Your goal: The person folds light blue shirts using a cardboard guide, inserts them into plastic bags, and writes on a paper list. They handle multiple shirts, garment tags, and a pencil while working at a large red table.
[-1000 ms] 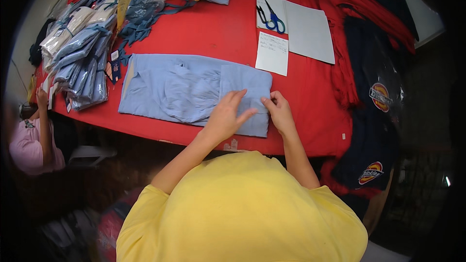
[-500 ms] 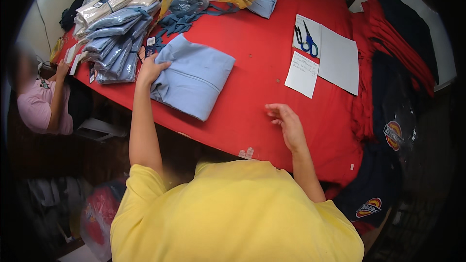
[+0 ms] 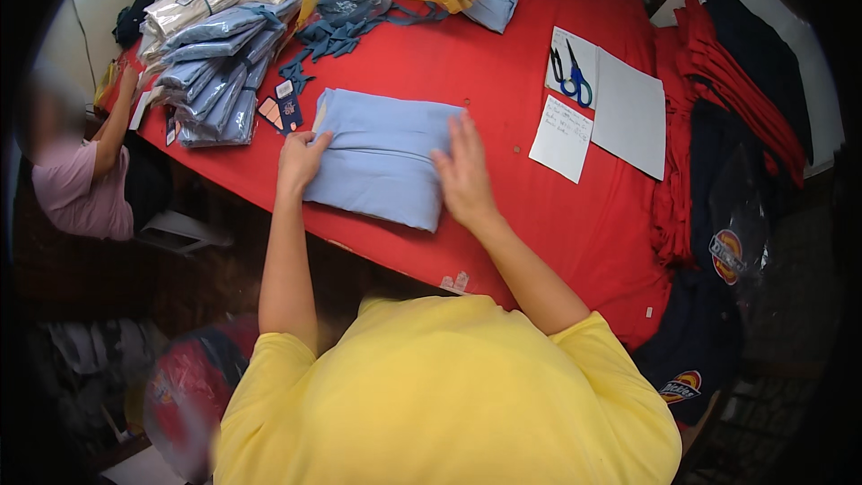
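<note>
A folded light-blue garment (image 3: pixel 382 175) lies on the red-covered table in front of me, a seam running across its upper face. At its left edge is my left hand (image 3: pixel 302 160), closed with the thumb on top of the cloth and the fingers partly hidden. My right hand (image 3: pixel 464 175) rests along the opposite edge, fingers stretched out and touching the fabric. Just beyond my left hand lie dark printed tags (image 3: pixel 289 110). Strips of blue-grey cloth (image 3: pixel 328 39) trail across the table farther off.
Plastic-wrapped blue garments (image 3: pixel 215 94) are stacked at the left, near a seated person in pink (image 3: pixel 85 180). Blue-handled scissors (image 3: pixel 575 85) lie on papers (image 3: pixel 631 117) at the right. Red and navy garments (image 3: pixel 736 81) are piled on the far right.
The garment has turned to lie squarer before me and shifted slightly right. My right hand has come leftward onto its right edge. The tags at the left are more exposed.
</note>
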Available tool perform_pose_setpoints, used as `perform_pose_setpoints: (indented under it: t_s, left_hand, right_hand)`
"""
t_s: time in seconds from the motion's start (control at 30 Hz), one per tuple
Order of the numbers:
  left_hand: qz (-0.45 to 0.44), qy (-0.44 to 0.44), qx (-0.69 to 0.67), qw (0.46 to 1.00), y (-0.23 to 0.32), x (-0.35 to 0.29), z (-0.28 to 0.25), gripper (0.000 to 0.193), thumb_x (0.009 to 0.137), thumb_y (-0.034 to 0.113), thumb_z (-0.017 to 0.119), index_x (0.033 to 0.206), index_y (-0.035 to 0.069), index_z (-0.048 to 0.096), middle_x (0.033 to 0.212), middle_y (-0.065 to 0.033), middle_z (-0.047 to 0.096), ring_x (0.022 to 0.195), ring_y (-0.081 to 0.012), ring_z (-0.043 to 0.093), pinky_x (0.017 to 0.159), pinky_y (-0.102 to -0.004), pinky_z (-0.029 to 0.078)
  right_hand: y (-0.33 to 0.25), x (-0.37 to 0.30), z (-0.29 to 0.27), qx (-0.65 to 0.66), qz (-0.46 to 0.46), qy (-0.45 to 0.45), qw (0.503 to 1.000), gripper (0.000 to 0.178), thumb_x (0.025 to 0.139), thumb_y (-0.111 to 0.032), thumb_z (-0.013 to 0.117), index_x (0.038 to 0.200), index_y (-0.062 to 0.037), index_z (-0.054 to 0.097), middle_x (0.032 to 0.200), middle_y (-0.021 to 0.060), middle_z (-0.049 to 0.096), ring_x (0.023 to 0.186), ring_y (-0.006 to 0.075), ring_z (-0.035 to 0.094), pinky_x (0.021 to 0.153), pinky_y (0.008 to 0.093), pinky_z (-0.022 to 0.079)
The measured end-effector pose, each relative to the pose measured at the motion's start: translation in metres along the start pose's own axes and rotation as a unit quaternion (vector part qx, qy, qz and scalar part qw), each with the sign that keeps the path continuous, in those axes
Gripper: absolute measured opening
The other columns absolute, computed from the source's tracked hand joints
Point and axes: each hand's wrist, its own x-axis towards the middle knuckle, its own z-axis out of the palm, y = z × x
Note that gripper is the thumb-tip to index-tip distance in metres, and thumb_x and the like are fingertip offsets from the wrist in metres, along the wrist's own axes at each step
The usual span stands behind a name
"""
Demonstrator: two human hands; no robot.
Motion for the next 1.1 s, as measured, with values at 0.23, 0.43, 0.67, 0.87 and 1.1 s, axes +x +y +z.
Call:
perform_pose_setpoints:
  t_s: [0.23, 0.43, 0.67, 0.87, 1.1]
  left_hand:
    - [-0.012, 0.036, 0.115, 0.993, 0.009, -0.022, -0.007, 0.036, 0.081, 0.034, 0.065, 0.098, 0.002, 0.069, 0.109, -0.0154, 0.063, 0.1, -0.0358, 0.061, 0.085, -0.045, 0.047]
    - [-0.003, 0.048, 0.15, 0.987, 0.025, -0.026, -0.007, 0.039, 0.081, 0.038, 0.067, 0.095, 0.002, 0.069, 0.105, -0.0142, 0.062, 0.096, -0.0362, 0.061, 0.081, -0.0457, 0.048]
    - [0.053, 0.045, 0.185, 0.98, 0.022, -0.022, -0.005, 0.039, 0.081, 0.04, 0.067, 0.09, 0.002, 0.067, 0.097, -0.0149, 0.06, 0.089, -0.0355, 0.061, 0.075, -0.0453, 0.048]
    - [0.117, 0.106, 0.054, 0.986, -0.016, -0.009, 0.014, 0.041, 0.081, 0.041, 0.068, 0.091, 0.001, 0.065, 0.089, -0.0164, 0.061, 0.079, -0.0319, 0.061, 0.073, -0.0422, 0.047]
    - [0.023, 0.036, -0.145, 0.988, -0.023, -0.003, 0.017, 0.028, 0.086, 0.026, 0.068, 0.081, -0.001, 0.064, 0.068, -0.0016, 0.058, 0.063, -0.0078, 0.048, 0.059, -0.0251, 0.039]
  right_hand:
    - [0.035, 0.002, 0.015, -0.054, -0.017, -0.128, 0.99, 0.044, 0.093, -0.022, 0.053, 0.133, -0.0044, 0.048, 0.139, 0.0178, 0.042, 0.131, 0.0325, 0.036, 0.107, 0.0403, 0.032]
    - [0.048, 0.002, -0.026, 0.017, 0.107, -0.093, 0.99, 0.018, 0.087, -0.014, 0.06, 0.097, -0.0032, 0.068, 0.096, 0.0112, 0.065, 0.097, 0.0276, 0.057, 0.087, 0.0364, 0.045]
    - [0.051, 0.006, -0.01, -0.024, 0.07, -0.057, 0.996, 0.01, 0.08, -0.013, 0.066, 0.086, -0.0057, 0.064, 0.089, 0.008, 0.064, 0.088, 0.0293, 0.056, 0.08, 0.0404, 0.044]
    - [0.053, 0.012, -0.011, -0.08, 0.05, -0.107, 0.99, 0.01, 0.081, -0.018, 0.065, 0.083, -0.0096, 0.062, 0.088, 0.0041, 0.062, 0.089, 0.0257, 0.054, 0.081, 0.0397, 0.038]
    - [0.05, 0.008, -0.027, -0.033, 0.027, -0.106, 0.994, 0.011, 0.081, -0.015, 0.063, 0.084, -0.0051, 0.059, 0.085, 0.0053, 0.06, 0.084, 0.0254, 0.054, 0.078, 0.037, 0.039]
